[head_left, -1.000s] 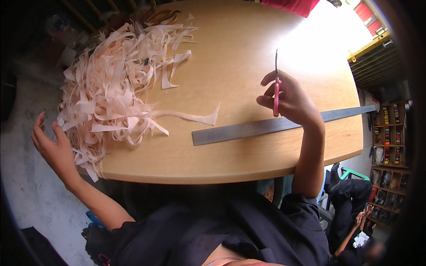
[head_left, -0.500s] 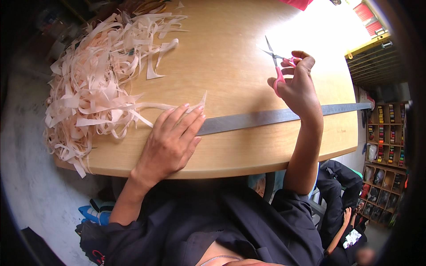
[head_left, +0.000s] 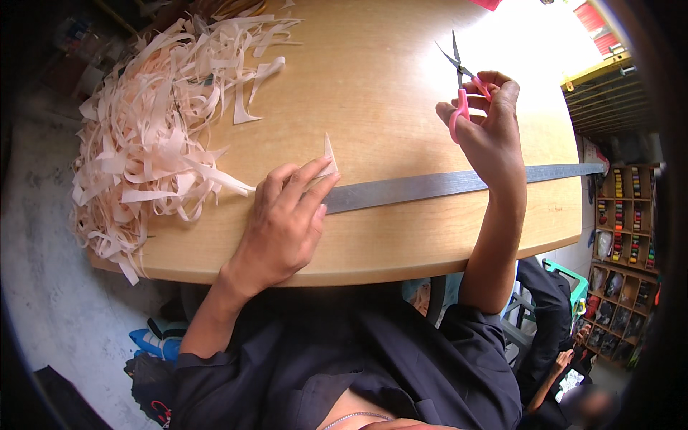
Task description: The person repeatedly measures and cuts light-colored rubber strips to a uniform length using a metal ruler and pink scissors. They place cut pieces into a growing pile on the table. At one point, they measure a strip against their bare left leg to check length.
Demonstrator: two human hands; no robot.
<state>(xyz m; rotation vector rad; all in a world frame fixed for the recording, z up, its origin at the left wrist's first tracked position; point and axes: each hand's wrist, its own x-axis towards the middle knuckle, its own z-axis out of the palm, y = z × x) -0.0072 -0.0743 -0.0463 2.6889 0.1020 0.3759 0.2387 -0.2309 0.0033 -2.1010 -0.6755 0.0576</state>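
Observation:
My right hand is raised over the table, with fingers through the loops of pink-handled scissors. Their blades point away from me, slightly parted. On the table, the bent fingers of my left hand are closed on a pale peach fabric strip. A pointed end of it sticks out beyond the fingertips, and the rest lies hidden under the hand. Just right of that hand begins a long metal ruler, running toward the table's right edge. To the left is a tangled heap of pale fabric strips.
The wooden table has a curved near edge close to my body. A person sits at the lower right beside a green stool. Wooden shelves with colourful spools stand at the far right. A blue item lies below the table's left.
My right hand has moved slightly farther away with the scissors. My left hand's fingers, flatter before, have drawn together and bent over the strip.

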